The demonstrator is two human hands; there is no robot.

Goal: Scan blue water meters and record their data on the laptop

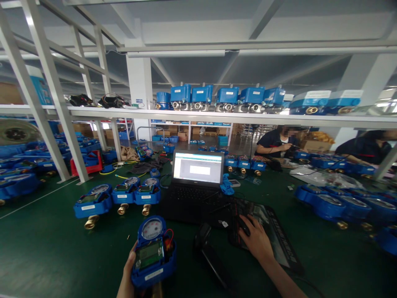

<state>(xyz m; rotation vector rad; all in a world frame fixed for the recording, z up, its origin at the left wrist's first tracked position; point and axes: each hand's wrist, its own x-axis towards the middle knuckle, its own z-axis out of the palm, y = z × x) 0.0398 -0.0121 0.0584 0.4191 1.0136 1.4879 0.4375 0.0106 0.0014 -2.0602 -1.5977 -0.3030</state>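
Observation:
My left hand (128,267) grips the side of a blue water meter (153,252), which has a round dial, a small display on a green circuit board, red wires and a brass fitting at the bottom. Its fingers are mostly hidden behind the meter. My right hand (256,236) rests over a black computer mouse (244,225) on a dark printed mouse pad (276,231). Between the hands lies a black handheld scanner (211,256). Behind it stands an open laptop (197,169), its lit screen showing a white box on a grey page.
Several blue meters (93,203) stand left of the laptop, and more (335,203) at the right. A blue cloth (227,185) lies beside the screen. The overhead shelf (217,116) carries boxed blue units. Two people work beyond the bench at right; metal posts (51,82) rise at left.

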